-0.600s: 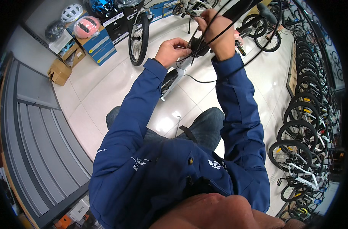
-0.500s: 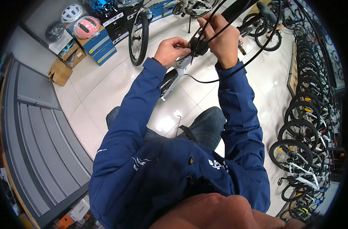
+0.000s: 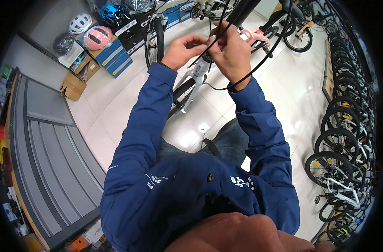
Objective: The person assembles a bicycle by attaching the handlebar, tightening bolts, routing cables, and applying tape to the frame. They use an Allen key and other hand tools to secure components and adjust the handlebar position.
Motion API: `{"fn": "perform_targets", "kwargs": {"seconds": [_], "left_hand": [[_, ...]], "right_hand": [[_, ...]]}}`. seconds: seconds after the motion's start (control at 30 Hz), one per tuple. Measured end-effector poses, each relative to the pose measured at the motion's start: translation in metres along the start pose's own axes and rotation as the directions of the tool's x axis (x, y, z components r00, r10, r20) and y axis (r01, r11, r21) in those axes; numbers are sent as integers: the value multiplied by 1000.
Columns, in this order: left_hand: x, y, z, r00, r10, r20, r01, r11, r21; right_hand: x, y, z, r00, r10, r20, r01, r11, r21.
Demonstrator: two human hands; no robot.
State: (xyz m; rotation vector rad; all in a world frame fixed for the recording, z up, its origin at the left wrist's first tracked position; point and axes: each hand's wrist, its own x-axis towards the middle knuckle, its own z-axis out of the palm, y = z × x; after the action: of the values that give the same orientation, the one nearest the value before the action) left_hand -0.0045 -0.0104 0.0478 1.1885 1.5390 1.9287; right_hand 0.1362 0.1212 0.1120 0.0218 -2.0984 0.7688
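A white bicycle frame (image 3: pixel 195 77) stands in front of me, its front wheel (image 3: pixel 182 94) below. Dark parts show at the top of the head tube, partly behind my fingers. Just above it, the fingertips of my left hand (image 3: pixel 182 51) and my right hand (image 3: pixel 233 56) meet in a pinch. Whatever lies between them is too small and covered to make out. Several black cables run past the fingers; one cable (image 3: pixel 258 69) loops around below my right wrist. A thick black tube (image 3: pixel 243 13) slants up beyond my right hand.
Helmets, such as a pink helmet (image 3: pixel 97 38), sit on boxes at the far left, with an open carton (image 3: pixel 75 86) below. A grey panelled cabinet (image 3: pixel 59 168) stands left. Bicycles line the right side (image 3: pixel 332 164); a pink bicycle (image 3: pixel 255 38) stands beyond. A bent metal rod (image 3: pixel 203 135) shows between my knees.
The black part that sat over the head tube has shifted up and away, baring the tube's top. My right hand has moved left and down, and its fingertips now meet my left hand's.
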Motion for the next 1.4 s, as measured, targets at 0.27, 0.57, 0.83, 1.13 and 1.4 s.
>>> {"fn": "perform_targets", "kwargs": {"seconds": [0.27,0.57,0.83,1.13,1.4], "left_hand": [[14,44,28,989,110,101,-99,989,-108],[8,43,35,989,133,70,-132,991,-19],[-3,50,38,975,196,110,-208,972,113],[-43,44,32,932,186,310,-259,941,216],[-52,47,42,931,338,-136,-332,941,67]], "right_hand": [[11,15,-20,952,-70,-298,8,979,-204],[62,36,1,931,222,-291,-257,962,-88],[69,43,4,942,169,-290,-78,950,302],[67,46,2,944,112,-311,-36,970,240],[64,36,-1,946,236,-223,-156,932,328]]}}
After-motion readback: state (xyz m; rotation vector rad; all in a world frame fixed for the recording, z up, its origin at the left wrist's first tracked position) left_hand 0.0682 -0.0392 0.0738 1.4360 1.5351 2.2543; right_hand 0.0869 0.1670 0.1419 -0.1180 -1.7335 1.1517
